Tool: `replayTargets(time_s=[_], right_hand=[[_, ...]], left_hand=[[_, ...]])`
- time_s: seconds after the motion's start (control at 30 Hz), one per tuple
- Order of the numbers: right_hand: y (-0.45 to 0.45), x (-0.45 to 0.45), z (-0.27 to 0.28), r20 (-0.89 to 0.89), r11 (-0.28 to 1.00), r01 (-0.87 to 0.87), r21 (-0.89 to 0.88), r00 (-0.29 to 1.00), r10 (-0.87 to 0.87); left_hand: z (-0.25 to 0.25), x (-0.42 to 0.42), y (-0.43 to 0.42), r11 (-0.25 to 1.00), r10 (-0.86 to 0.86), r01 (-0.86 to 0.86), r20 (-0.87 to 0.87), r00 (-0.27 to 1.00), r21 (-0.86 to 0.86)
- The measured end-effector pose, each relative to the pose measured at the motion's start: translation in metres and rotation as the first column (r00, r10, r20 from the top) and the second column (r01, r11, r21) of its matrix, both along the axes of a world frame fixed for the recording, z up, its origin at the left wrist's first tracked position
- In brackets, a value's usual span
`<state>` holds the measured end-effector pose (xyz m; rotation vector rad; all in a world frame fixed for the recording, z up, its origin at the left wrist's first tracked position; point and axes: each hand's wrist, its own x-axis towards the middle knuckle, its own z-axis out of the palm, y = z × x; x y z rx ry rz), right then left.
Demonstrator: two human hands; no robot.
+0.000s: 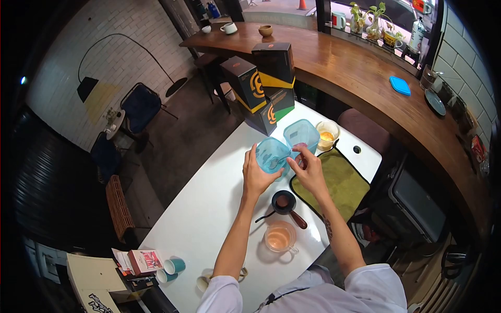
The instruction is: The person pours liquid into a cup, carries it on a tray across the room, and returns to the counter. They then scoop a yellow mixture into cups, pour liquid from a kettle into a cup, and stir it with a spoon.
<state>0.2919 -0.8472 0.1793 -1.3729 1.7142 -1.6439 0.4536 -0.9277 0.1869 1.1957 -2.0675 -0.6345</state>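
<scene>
Our left hand (pixel 255 177) clasps the blue container (pixel 272 155); our right hand (pixel 312 171) pinches its edge. We judge it light, slick, best gripped by its walls.

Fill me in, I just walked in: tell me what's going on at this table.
A person at the white table holds a translucent blue container in the left hand. The right hand has its fingers at the container's near side; whether they grip it is hard to tell. A second blue container stands just beyond, beside a glass. A green mat lies to the right.
</scene>
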Motion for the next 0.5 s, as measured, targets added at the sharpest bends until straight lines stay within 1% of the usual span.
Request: replayTargets(time_s=[0.07,0.13,0.17,0.23,0.27,0.37,0.43,0.47,0.5], right_hand=[[-0.001,0.005,-0.009,0.025,1.0,-0.01,-0.007,1.0,0.01],[0.001,0.012,-0.007,0.048,1.0,-0.024,-0.019,0.999,0.025],[0.006,0.015,-0.005,0.06,1.0,-0.017,0.009,0.998,0.016],[0.012,0.023,-0.004,0.072,0.999,-0.013,0.037,0.997,0.01],[0.015,0.027,-0.006,0.059,0.999,-0.018,0.048,0.998,0.016],[0.024,0.039,-0.008,0.036,0.997,-0.017,0.072,0.999,0.014],[0.028,0.046,-0.004,-0.034,0.999,0.024,-0.023,0.999,-0.024],[0.032,0.046,0.0,-0.076,1.0,0.001,-0.024,0.997,-0.003],[0.037,0.046,0.006,-0.079,1.0,0.003,-0.029,0.997,-0.005]], left_hand=[[0.001,0.006,0.01,1.0,0.024,-0.024,-0.018,1.0,0.007],[-0.001,0.011,0.018,0.995,-0.024,0.017,-0.074,0.997,-0.1],[-0.003,0.012,0.022,0.995,-0.013,0.005,-0.077,0.997,-0.098],[-0.006,0.016,0.03,0.972,-0.063,0.048,-0.06,0.996,-0.231],[-0.007,0.019,0.032,0.964,-0.076,0.062,-0.047,0.996,-0.26],[-0.011,0.026,0.036,0.967,-0.103,0.08,-0.083,0.991,-0.241],[-0.012,0.029,0.036,0.968,-0.11,0.087,-0.085,0.99,-0.234],[-0.011,0.031,0.036,0.97,-0.112,0.091,-0.085,0.99,-0.225],[-0.011,0.032,0.038,0.969,-0.114,0.092,-0.087,0.99,-0.231]])
